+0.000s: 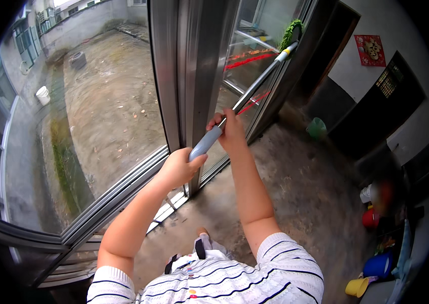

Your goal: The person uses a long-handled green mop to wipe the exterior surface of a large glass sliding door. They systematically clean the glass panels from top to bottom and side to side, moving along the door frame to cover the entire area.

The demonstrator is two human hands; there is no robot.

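Both my hands are closed round a long-handled mop [255,87] that slants up and away to the right. My left hand [181,166] wraps the lower end of its grey grip. Farther up, my right hand [230,131] grasps the silver pole just above that grip. At the far end, the green fluffy mop head [289,35] is up against the glass pane [255,55] beside its dark frame. A yellow and white joint links pole and head. How firmly the head presses on the glass, I cannot tell.
Metal window frames [189,76] stand close ahead and to the left. Outside are a dirt yard [113,101] and a white bucket [43,95]. Rightward, a green basin [317,128] sits by a dark doorway, with a blue bucket [377,265] and a yellow bucket [357,288] nearer.
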